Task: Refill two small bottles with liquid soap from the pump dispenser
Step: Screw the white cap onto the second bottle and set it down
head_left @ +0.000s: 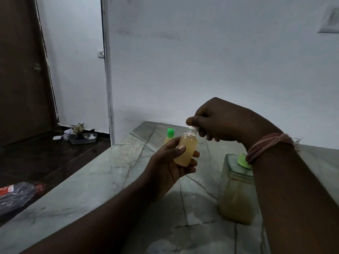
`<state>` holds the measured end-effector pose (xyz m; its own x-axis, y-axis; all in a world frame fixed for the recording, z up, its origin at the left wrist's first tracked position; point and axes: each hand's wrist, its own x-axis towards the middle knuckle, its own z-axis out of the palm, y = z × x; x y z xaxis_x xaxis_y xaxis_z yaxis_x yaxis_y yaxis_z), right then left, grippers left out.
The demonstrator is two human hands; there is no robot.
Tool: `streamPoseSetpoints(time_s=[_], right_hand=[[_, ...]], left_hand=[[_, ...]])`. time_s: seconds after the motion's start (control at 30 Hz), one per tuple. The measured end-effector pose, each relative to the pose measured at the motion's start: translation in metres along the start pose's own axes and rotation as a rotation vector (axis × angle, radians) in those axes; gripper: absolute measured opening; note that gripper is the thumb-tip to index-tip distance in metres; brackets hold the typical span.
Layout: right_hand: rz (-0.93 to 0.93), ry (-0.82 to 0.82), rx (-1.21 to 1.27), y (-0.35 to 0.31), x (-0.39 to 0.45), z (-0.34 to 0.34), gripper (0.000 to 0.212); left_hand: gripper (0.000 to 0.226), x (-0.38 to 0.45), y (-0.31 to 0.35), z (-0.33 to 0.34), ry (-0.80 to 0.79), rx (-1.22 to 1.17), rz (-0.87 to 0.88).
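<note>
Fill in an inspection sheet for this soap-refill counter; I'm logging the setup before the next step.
Surface: grey veined stone counter, dim light.
Job's things: small bottle of yellowish liquid, held tilted above the counter; second small bottle with green cap stands behind it; large clear dispenser jar partly filled, green top mostly hidden by the right wrist.
Clutter: dark plastic wrapper at the counter's left edge.
Hands: left hand grips the small bottle; right hand pinches at its neck, cap blurred.
Cables: nothing seen.
Surroundings: white wall, brown door, metal tray with items on the dark floor.
</note>
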<state>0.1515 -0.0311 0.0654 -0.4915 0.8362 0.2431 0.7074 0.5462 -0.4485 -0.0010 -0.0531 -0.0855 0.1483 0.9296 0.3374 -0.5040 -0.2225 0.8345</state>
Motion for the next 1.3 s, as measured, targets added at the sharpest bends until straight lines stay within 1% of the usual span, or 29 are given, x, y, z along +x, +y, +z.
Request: streamPoseSetpoints(time_s=[0.1, 0.2, 0.27, 0.4, 0.5, 0.57, 0.63, 0.67, 0.7, 0.73, 0.77, 0.83, 0.87, 0.9, 0.93, 1.0, 1.03, 1.07, 1.13, 1.17, 1.23, 1.3], right_hand=[[0.046, 0.092, -0.172, -0.002, 0.001, 0.002, 0.056], [0.041, 0.132, -0.270, -0.006, 0.001, 0.001, 0.068], [0.052, 0.144, -0.280, -0.005, 0.002, 0.002, 0.072], [0.136, 0.173, -0.288, -0.005, 0.000, 0.009, 0.076], [0.145, 0.155, -0.272, -0.010, -0.005, 0.008, 0.095], [0.133, 0.144, -0.219, -0.014, -0.009, 0.002, 0.099], [0.112, 0.163, -0.182, -0.014, -0.012, -0.009, 0.096], [0.094, 0.146, -0.175, -0.012, -0.012, -0.015, 0.085], [0.054, 0.116, -0.176, -0.010, -0.013, -0.020, 0.063], [-0.008, 0.085, -0.143, -0.009, -0.014, -0.022, 0.034], [-0.053, 0.036, -0.103, -0.011, -0.016, -0.023, 0.014], [-0.117, -0.042, -0.062, -0.012, -0.015, -0.019, 0.031], [-0.116, -0.040, -0.056, -0.012, -0.014, -0.016, 0.030], [-0.107, -0.014, -0.058, -0.013, -0.013, -0.012, 0.020], [-0.083, 0.005, -0.043, -0.014, -0.013, -0.009, 0.006], [0.010, 0.061, -0.050, -0.014, -0.011, -0.007, 0.038], [0.046, 0.064, -0.054, -0.014, -0.011, -0.007, 0.047], [0.060, 0.060, -0.055, -0.013, -0.011, -0.007, 0.047], [0.012, 0.014, -0.054, -0.014, -0.012, -0.011, 0.028], [-0.024, 0.002, -0.056, -0.015, -0.011, -0.011, 0.028], [-0.075, 0.000, -0.050, -0.018, -0.010, -0.010, 0.039], [-0.106, 0.018, -0.086, -0.020, -0.009, -0.005, 0.034]], left_hand=[[0.064, 0.001, 0.000, 0.001, -0.005, -0.011, -0.001], [0.060, 0.001, 0.000, -0.001, -0.010, -0.035, 0.005], [0.055, 0.001, 0.000, -0.001, -0.015, -0.041, 0.006], [0.044, 0.001, 0.000, -0.001, -0.028, -0.038, 0.016], [0.047, 0.000, 0.001, -0.001, -0.051, -0.064, 0.013], [0.053, 0.000, 0.001, -0.001, -0.058, -0.104, -0.004], [0.059, 0.000, 0.002, -0.001, -0.066, -0.156, -0.027], [0.059, 0.000, 0.002, -0.001, -0.077, -0.176, -0.033], [0.057, 0.000, 0.003, -0.001, -0.091, -0.189, -0.034], [0.053, 0.000, 0.003, 0.000, -0.103, -0.197, -0.033], [0.051, 0.000, 0.003, -0.001, -0.110, -0.206, -0.031], [0.050, 0.000, 0.002, -0.001, -0.109, -0.232, -0.033], [0.051, 0.000, 0.002, -0.002, -0.107, -0.238, -0.034], [0.052, 0.000, 0.001, -0.002, -0.106, -0.237, -0.033], [0.051, 0.001, 0.000, -0.002, -0.102, -0.232, -0.029], [0.046, 0.000, 0.000, -0.001, -0.078, -0.229, -0.016], [0.043, 0.000, -0.001, -0.001, -0.065, -0.236, -0.013], [0.041, 0.001, -0.001, -0.002, -0.055, -0.248, -0.013], [0.039, 0.001, 0.000, -0.002, -0.055, -0.269, -0.012], [0.039, 0.002, 0.000, -0.001, -0.060, -0.278, -0.013], [0.042, 0.001, -0.001, -0.002, -0.067, -0.293, -0.022], [0.044, 0.001, -0.001, -0.004, -0.063, -0.292, -0.028]])
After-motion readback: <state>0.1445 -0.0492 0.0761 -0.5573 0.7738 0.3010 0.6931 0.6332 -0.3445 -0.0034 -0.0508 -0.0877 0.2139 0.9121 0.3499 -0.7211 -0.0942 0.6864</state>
